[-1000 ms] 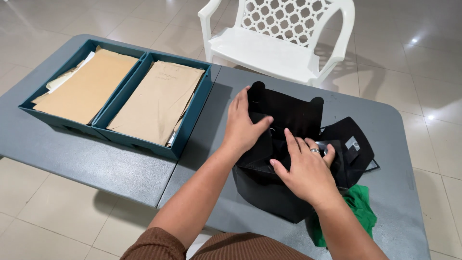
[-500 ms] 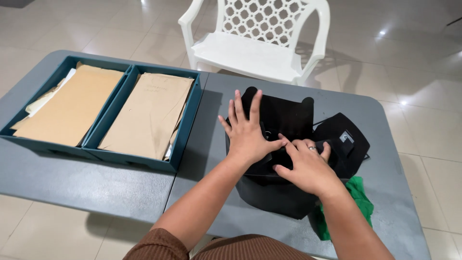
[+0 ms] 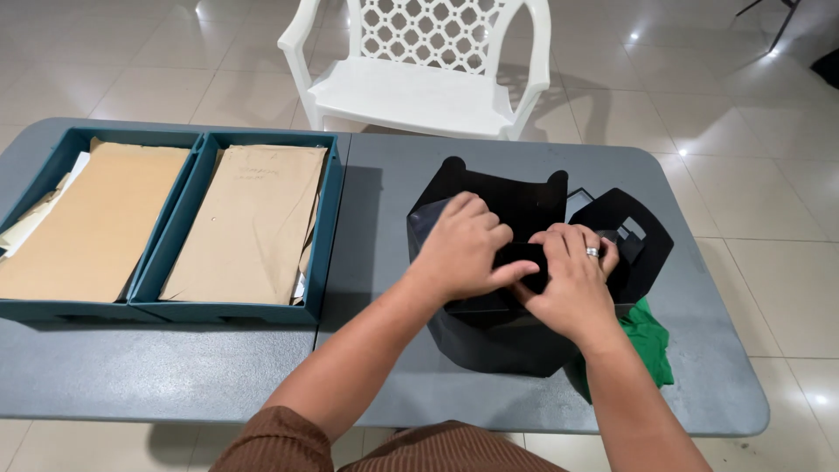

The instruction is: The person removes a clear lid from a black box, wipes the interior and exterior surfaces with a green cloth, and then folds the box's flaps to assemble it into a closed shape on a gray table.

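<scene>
Right of centre on the table [image 3: 384, 385], the left hand [image 3: 461, 249] and right hand [image 3: 572, 280] meet, each grip closed on a fold of the black bag [image 3: 516, 336]. Green cloth [image 3: 651, 336] nears the lower right edge; trays [image 3: 175, 253] fill the left.

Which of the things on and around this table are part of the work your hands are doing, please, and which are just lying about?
In hand:
- black bag, gripped at its top by the left hand and the right hand

Lying about:
- second black bag, behind the right hand
- green cloth, partly under the bag
- two blue trays of brown envelopes
- white plastic chair
- grey table
</scene>
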